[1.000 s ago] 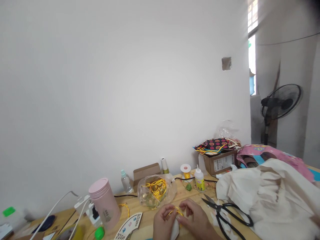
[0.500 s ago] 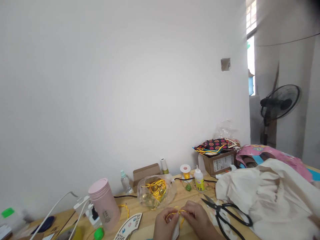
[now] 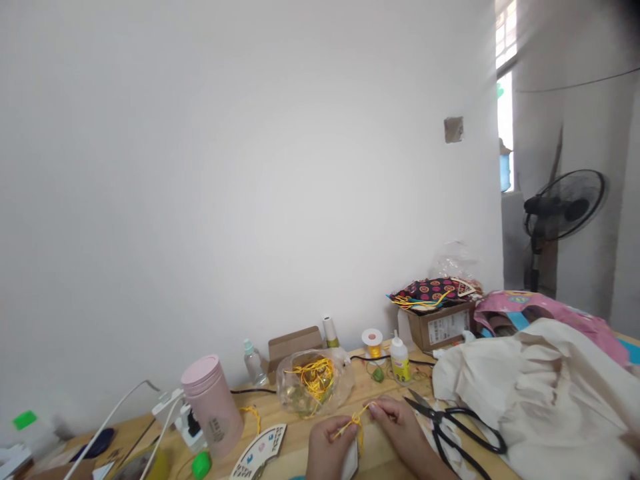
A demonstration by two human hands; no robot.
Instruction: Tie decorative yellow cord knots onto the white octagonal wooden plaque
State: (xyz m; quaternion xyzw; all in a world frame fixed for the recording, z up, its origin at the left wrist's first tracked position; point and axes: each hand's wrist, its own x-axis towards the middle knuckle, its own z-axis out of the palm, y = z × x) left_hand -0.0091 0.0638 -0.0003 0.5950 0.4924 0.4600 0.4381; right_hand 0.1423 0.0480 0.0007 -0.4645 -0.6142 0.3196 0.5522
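Narrow pinches: left hand (image 3: 329,445) and right hand (image 3: 395,427) held knotted yellow cord (image 3: 357,420).
Black-handled scissors (image 3: 453,427) lay just beside the right hand.

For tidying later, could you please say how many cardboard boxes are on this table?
2: labelled box under patterned fabric, open box behind the plastic bag; others may be hidden.

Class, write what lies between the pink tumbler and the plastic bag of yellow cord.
The head view shows a loose yellow cord on the wooden table, with a thin black cable behind it.
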